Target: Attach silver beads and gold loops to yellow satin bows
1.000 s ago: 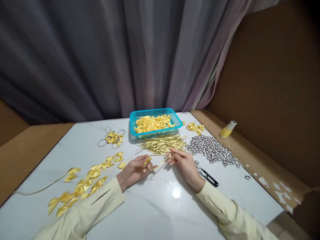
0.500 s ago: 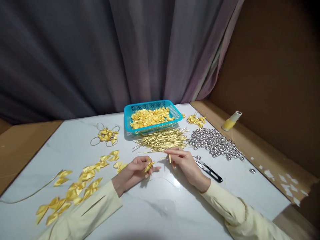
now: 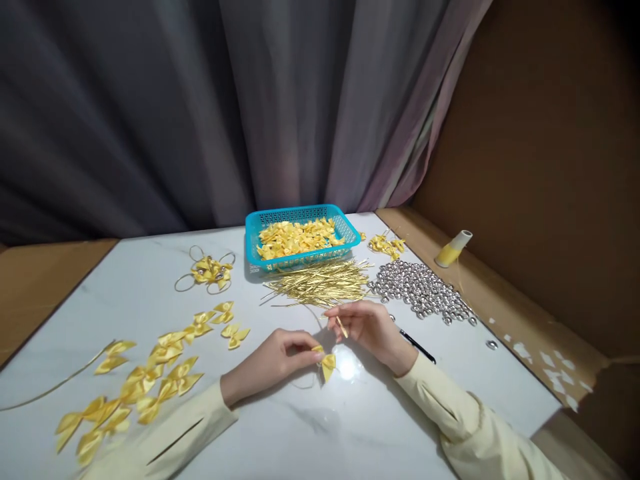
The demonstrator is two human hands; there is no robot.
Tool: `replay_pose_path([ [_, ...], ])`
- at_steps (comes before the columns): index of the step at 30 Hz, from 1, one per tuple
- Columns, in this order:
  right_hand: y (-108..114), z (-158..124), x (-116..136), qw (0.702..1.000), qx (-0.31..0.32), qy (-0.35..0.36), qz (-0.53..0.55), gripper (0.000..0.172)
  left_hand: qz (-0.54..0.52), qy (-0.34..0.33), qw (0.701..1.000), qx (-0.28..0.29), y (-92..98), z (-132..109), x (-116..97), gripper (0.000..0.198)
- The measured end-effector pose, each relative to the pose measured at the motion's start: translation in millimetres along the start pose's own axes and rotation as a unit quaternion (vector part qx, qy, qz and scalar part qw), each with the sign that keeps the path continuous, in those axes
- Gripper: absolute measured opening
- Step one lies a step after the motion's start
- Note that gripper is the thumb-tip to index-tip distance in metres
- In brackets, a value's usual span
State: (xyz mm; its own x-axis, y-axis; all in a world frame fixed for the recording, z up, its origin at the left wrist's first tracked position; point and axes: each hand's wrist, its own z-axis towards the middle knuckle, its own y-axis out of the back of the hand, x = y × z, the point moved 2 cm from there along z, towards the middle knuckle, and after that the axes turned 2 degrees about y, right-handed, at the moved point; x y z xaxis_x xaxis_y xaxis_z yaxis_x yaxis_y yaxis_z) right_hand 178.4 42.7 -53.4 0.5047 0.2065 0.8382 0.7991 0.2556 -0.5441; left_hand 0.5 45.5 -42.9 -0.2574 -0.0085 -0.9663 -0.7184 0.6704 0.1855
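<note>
My left hand (image 3: pixel 275 363) pinches a yellow satin ribbon bow (image 3: pixel 328 368) between thumb and fingertips, just above the table. Facing it, my right hand (image 3: pixel 370 332) is closed on a short gold twist tie (image 3: pixel 342 327), which sticks out below the fingers. A thin thread shows faintly near both hands; where it is fastened I cannot make out. Beyond my hands lies a pile of gold twist ties (image 3: pixel 317 283). More yellow bows (image 3: pixel 167 347) are spread in a loose band left of my left hand.
A blue basket (image 3: pixel 253 237) of bows stands at the back. Silver beads (image 3: pixel 420 287) are heaped on the right, near a black-handled tool (image 3: pixel 419 347) partly behind my right wrist. A thread cone (image 3: pixel 453 250) stands far right. Bows with looped cords (image 3: pixel 213 271) lie back left.
My left hand has rolled palm-down and moved right and nearer to me, the bow now hanging from its fingertips. My right hand has tilted, its fingers still round the twist tie.
</note>
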Motion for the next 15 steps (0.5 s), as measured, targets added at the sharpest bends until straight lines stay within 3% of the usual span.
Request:
replay_pose_path([
  [4, -1, -1, 3, 1.0, 0.022, -0.002, 0.005, 0.018, 0.079, -0.049, 0.994, -0.048, 2.7, 4, 1, 0.009],
  [9, -11, -5, 7, 0.998, 0.062, -0.029, 0.009, 0.024, 0.114, -0.071, 0.983, -0.124, 7.3, 6, 2, 0.014],
  [15, -14, -8, -1, 0.996, 0.04, -0.048, 0.063, 0.024, 0.088, -0.057, 0.985, -0.139, -1.8, -2, -14, 0.014],
])
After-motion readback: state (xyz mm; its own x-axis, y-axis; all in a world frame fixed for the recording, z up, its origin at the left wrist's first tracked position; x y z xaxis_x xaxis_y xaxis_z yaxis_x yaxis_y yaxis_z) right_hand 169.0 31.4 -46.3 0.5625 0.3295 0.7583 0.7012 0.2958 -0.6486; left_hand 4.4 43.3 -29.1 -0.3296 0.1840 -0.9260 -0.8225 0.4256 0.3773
